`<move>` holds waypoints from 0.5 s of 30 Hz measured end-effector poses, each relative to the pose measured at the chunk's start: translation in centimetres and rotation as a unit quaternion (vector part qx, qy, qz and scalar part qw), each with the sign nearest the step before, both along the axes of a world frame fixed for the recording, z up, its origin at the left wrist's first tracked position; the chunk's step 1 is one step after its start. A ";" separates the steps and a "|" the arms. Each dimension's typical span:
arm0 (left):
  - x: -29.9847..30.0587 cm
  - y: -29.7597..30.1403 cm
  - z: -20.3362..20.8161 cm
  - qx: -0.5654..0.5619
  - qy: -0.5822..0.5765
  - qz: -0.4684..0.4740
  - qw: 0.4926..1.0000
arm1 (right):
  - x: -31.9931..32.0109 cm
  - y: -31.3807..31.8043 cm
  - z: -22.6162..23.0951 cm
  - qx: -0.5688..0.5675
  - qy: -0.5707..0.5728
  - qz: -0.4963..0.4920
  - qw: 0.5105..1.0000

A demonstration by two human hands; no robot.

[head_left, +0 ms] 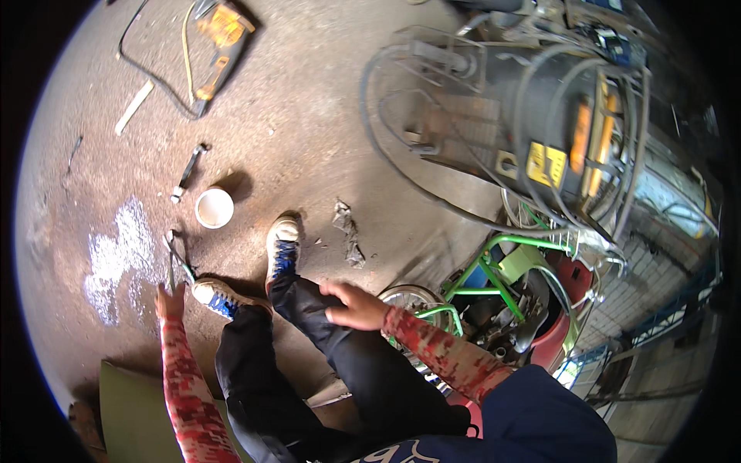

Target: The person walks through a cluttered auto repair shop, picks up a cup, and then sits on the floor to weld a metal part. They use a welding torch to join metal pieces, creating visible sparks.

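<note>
Pliers-like tool (170, 262) on floor (309, 92), left side, just beyond left hand (170, 302), left of left shoe (218, 299). Long axis runs near–far; head points far, handles splayed toward person, one to left hand, green one toward shoe. Left fingers at handle end; gripping or merely touching, cannot tell. Right hand (356, 306) released, fingers apart, over right leg (370, 370). Risks, as judged: lifting by one handle could let tool swing and slip; overreaching could tip white cup (214, 208) farther off.
</note>
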State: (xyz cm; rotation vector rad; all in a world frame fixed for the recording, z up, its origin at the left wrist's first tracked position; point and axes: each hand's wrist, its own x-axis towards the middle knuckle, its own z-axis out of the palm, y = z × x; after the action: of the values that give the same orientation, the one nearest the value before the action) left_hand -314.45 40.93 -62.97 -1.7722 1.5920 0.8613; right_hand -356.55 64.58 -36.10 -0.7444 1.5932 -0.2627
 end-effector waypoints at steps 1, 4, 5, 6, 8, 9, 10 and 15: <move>1.4 0.6 1.7 0.007 -0.016 -0.020 1.000 | 0.2 1.2 2.0 0.097 -0.077 0.012 0.992; 5.3 3.6 7.7 -0.024 0.028 -0.046 0.998 | 0.7 3.3 8.5 0.076 -0.144 -0.073 0.984; 6.3 3.8 9.8 -0.051 0.129 -0.327 0.935 | 0.6 3.4 10.6 0.123 -0.135 -0.052 0.982; 6.5 5.0 12.1 -0.037 0.083 -0.374 0.923 | -0.3 3.4 13.3 0.092 -0.120 -0.001 0.988; 5.5 6.4 17.4 -0.048 0.142 -0.379 0.913 | -2.7 2.5 18.7 0.109 -0.097 -0.129 0.981; 3.1 7.0 19.5 0.016 0.131 -0.158 0.979 | -5.4 1.9 21.8 0.045 -0.012 -0.203 0.978; -0.2 7.8 21.6 0.032 0.105 0.015 0.994 | -8.3 1.0 24.8 -0.123 0.175 -0.221 0.952; -29.9 11.5 29.4 0.231 0.363 0.320 0.844 | -29.5 -3.8 36.1 -0.276 0.687 -0.117 0.662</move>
State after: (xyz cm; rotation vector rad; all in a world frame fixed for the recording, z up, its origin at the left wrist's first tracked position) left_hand -344.31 52.38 -33.54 -1.6952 0.9728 2.2377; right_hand -386.09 60.76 0.03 -1.3616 3.1650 -0.4165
